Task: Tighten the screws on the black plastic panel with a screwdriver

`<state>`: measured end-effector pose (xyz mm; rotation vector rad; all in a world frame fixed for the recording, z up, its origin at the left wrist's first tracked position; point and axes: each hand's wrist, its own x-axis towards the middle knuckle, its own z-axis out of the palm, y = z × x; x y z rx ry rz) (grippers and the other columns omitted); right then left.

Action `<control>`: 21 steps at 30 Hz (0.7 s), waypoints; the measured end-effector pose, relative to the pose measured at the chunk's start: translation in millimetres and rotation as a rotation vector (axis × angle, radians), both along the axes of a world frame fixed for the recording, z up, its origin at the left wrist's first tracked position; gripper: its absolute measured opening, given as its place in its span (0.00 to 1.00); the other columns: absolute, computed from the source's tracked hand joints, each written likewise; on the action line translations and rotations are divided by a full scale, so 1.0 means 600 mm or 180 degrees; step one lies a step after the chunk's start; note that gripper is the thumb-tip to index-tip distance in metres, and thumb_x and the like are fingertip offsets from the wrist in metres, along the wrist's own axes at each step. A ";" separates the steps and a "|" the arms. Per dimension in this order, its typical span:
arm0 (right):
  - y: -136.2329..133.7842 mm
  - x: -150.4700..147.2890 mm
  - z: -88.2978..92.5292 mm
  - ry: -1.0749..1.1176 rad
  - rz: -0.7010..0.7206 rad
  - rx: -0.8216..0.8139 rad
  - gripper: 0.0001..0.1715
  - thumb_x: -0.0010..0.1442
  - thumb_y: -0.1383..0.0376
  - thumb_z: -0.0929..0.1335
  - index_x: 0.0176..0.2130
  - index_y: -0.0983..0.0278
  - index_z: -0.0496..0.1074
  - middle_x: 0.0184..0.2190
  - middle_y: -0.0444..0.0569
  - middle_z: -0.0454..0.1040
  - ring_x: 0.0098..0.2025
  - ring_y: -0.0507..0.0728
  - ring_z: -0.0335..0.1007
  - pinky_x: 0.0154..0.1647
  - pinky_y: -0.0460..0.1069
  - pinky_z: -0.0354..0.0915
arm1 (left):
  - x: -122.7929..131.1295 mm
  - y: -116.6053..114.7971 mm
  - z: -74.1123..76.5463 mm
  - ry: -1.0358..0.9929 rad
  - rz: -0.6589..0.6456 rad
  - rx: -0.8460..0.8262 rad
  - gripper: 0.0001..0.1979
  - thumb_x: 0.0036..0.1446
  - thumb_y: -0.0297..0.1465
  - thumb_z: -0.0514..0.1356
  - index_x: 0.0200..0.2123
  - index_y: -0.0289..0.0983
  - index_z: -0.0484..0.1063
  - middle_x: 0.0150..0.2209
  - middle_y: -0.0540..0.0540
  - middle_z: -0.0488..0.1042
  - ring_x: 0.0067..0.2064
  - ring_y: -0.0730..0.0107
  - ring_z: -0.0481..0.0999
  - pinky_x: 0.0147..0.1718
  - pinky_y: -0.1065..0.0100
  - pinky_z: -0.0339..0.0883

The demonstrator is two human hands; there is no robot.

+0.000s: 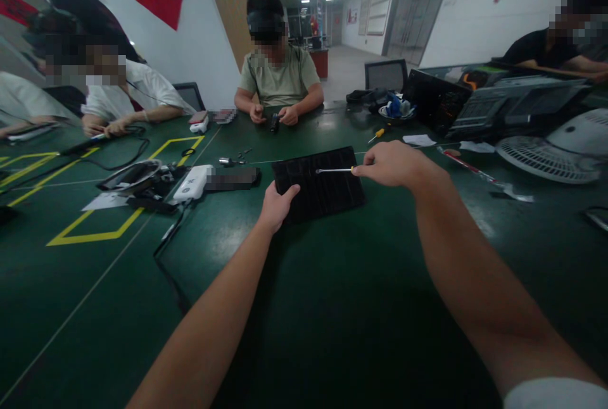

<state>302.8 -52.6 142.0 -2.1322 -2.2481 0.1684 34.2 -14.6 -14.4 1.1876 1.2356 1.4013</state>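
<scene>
My left hand (279,206) grips the left edge of a black rectangular panel (327,197), thumb on top and fingers hidden beneath it. The panel is tilted over the green table, with faint ribs or lines across its face. In my right hand (387,165) is a screwdriver (335,171) with a thin silver shaft and a bit of yellow at the handle end. My fingers are closed round the handle and cover most of it. The shaft points left across the panel, its tip near the panel's middle; whether it touches cannot be made out.
Left of the panel lie a white device (194,182), a cable and a metal bit (228,161). A yellow-handled screwdriver (379,134) rests beyond my right hand. A white fan (546,156) and grey equipment (517,105) stand at right. A person (280,73) sits opposite; others sit left and right.
</scene>
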 end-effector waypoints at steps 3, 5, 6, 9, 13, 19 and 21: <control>0.000 0.001 -0.001 0.0037 0.0017 0.0024 0.25 0.64 0.44 0.67 0.41 0.59 0.82 0.42 0.56 0.82 0.46 0.67 0.77 0.42 0.57 0.68 | 0.001 -0.001 0.002 -0.0009 -0.0009 0.0004 0.20 0.49 0.34 0.73 0.46 0.37 0.77 0.47 0.41 0.83 0.50 0.53 0.83 0.57 0.48 0.74; 0.000 0.003 -0.001 0.0125 0.0105 0.0058 0.21 0.64 0.47 0.68 0.41 0.59 0.81 0.41 0.55 0.82 0.44 0.65 0.76 0.40 0.56 0.67 | 0.001 -0.002 0.004 0.0001 0.0005 -0.0008 0.20 0.49 0.33 0.73 0.45 0.37 0.77 0.47 0.41 0.83 0.51 0.53 0.82 0.57 0.48 0.74; 0.000 0.003 -0.001 0.0169 0.0147 0.0083 0.19 0.63 0.48 0.69 0.42 0.59 0.80 0.40 0.54 0.82 0.43 0.63 0.76 0.40 0.55 0.67 | 0.001 -0.002 0.004 0.0005 0.0010 -0.0022 0.20 0.49 0.33 0.73 0.45 0.37 0.77 0.47 0.41 0.83 0.51 0.52 0.82 0.57 0.48 0.74; -0.001 0.006 0.001 0.0227 0.0207 0.0132 0.15 0.61 0.53 0.72 0.44 0.58 0.78 0.41 0.52 0.81 0.42 0.62 0.75 0.39 0.54 0.66 | 0.001 -0.003 0.004 -0.0003 0.0022 -0.0055 0.20 0.49 0.33 0.73 0.46 0.37 0.77 0.47 0.41 0.83 0.50 0.52 0.83 0.57 0.47 0.74; 0.001 0.009 0.002 0.0206 0.0238 0.0126 0.15 0.58 0.56 0.74 0.45 0.58 0.77 0.43 0.51 0.81 0.44 0.63 0.75 0.40 0.54 0.66 | 0.002 -0.005 0.007 -0.0003 0.0033 -0.0048 0.20 0.49 0.33 0.72 0.46 0.37 0.77 0.46 0.40 0.83 0.50 0.52 0.82 0.57 0.47 0.73; 0.005 0.012 -0.001 0.0225 0.0218 0.0199 0.15 0.56 0.57 0.75 0.44 0.58 0.79 0.42 0.51 0.81 0.44 0.63 0.75 0.40 0.55 0.66 | 0.002 -0.005 0.006 -0.0019 0.0009 -0.0018 0.19 0.50 0.32 0.72 0.46 0.37 0.77 0.47 0.40 0.83 0.52 0.52 0.82 0.58 0.48 0.74; 0.005 0.012 -0.002 0.0230 0.0202 0.0204 0.15 0.56 0.56 0.74 0.43 0.58 0.79 0.42 0.51 0.81 0.44 0.63 0.75 0.40 0.55 0.66 | 0.001 -0.002 0.002 -0.0038 -0.0007 -0.0012 0.19 0.50 0.32 0.72 0.46 0.38 0.77 0.47 0.40 0.83 0.51 0.52 0.82 0.57 0.48 0.74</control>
